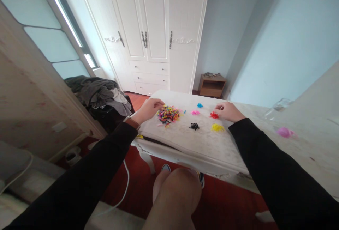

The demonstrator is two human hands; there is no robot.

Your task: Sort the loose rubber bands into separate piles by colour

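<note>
While the left grip (154,106) sits at the far left edge of the mixed heap of small rubber bands (168,115), the right grip (229,112) is at the red heap (214,115), fingertips touching or just above it. Left fingers bent, tips drawn near one another; cannot tell whether a band is pinched. Right thumb and finger brought close together; load, if any, too small to make out.

Layout on the table (172,138), relative to the right grip: yellow heap (217,127) just nearer the body; blue heap (200,105) to the left and slightly farther out; pink heap (195,112) to the left; black heap (194,126) to the left and nearer the body. Blue, pink and black all lie between the two grips. A stray blue band (184,112) lies just beside the mixed heap, on the side away from the left grip.

Progress estimate: separation by colour partial. Five single-colour heaps stand apart from one another, each small. Mixed heap is clearly larger than any of them, many colours tangled together; by eye, the greater share is there, unseparated. Count of bands not obtainable at this resolution.
</note>
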